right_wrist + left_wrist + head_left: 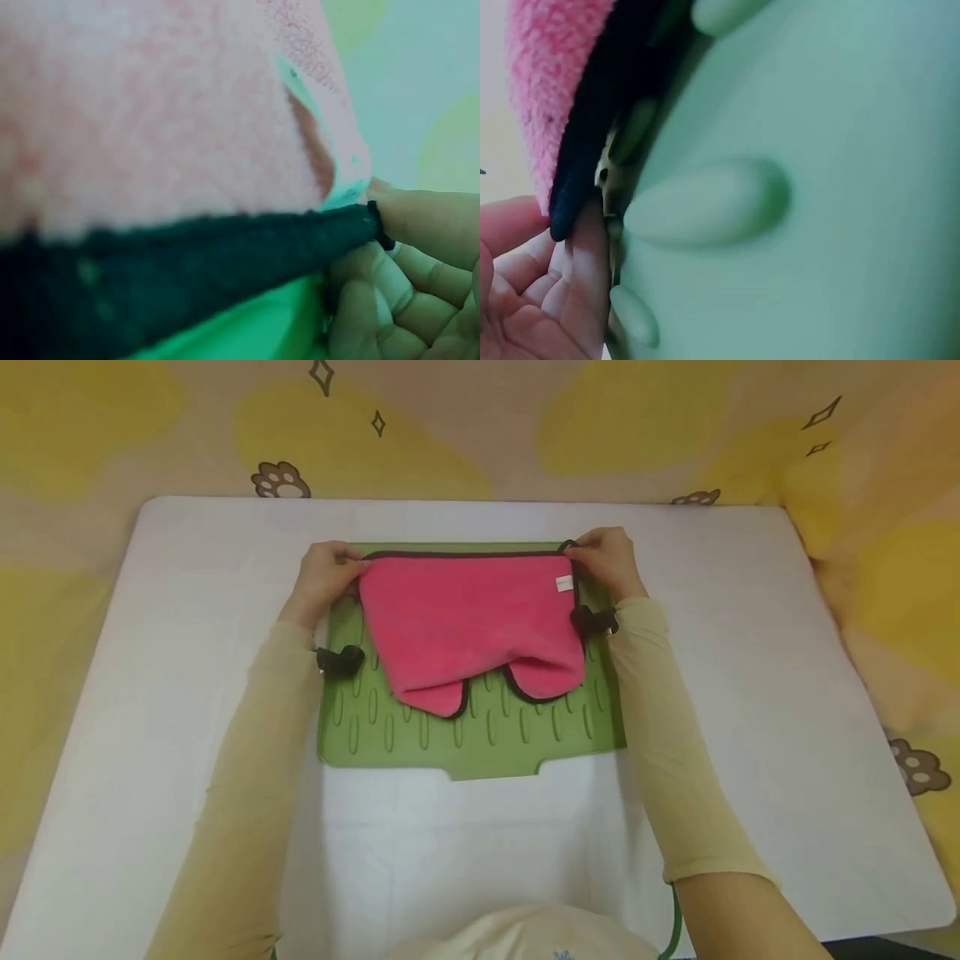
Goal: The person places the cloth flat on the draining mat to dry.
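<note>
Pink cloth (465, 610) is held up by its two far corners over green mat (491, 752), mat used as landmark; largest first from here.

Patterned yellow backdrop (420, 460) is seen beyond the mat and off to both sides; white table (187, 627) is spread under the mat and all around it; left sleeve (251, 768) is seen left of the mat, right sleeve (663, 718) is laid across the mat's right edge; mat itself is marked with raised oval ribs, with a tab on its near edge.

Cloth is edged in black; most of the mat's far and middle part is covered by it, near part folded into two rounded lobes; contact of the lobes with the mat cannot be told.

Left hand (324, 575) is placed at the mat's far left corner, thumb and fingers closed in a pinch on the cloth's corner; right hand (609, 558) is placed by the mat's far right corner, opposite cloth corner likewise pinched.

White label (564, 583) is attached near the cloth's right edge, over the mat's far right part.
</note>
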The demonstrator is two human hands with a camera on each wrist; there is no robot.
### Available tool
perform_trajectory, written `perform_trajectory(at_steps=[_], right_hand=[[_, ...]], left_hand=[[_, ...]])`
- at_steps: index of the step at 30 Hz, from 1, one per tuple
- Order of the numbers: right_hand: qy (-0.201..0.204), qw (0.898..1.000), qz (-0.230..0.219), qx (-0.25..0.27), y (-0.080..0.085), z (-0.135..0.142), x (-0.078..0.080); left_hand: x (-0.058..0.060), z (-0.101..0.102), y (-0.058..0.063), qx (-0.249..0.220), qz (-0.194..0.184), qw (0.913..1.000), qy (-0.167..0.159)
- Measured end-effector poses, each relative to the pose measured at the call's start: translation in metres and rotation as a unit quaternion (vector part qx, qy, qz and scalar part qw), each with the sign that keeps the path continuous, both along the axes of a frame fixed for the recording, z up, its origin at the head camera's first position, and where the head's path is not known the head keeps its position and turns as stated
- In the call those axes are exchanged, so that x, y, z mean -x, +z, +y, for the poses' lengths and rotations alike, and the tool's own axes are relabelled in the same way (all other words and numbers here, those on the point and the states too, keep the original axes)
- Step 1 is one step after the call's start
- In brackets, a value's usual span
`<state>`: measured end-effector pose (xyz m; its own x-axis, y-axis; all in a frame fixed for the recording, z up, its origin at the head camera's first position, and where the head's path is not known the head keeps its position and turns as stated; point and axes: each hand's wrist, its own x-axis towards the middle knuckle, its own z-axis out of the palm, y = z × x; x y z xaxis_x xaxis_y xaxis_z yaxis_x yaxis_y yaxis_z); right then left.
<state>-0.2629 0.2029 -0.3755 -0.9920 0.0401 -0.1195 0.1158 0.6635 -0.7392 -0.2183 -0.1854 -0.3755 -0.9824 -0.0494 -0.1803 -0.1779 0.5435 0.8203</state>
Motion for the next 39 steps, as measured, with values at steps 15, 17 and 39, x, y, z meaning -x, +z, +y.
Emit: perform_trajectory(at_steps=[15,17,39], right_hand=[[-0.018,0.998,0.010,-0.061,0.002,-0.004,0.008],[-0.023,0.998,0.011,-0.057,0.001,-0.005,0.008],[0.041,0.995,-0.048,0.079,0.013,0.033,-0.094]], left_hand=[[0.014,0.008,0.005,0.066,0.035,0.9954,0.059],[0.014,0.007,0.003,0.079,0.041,0.9944,0.056],[-0.095,-0.001,0.014,-0.021,-0.107,0.9920,-0.063]])
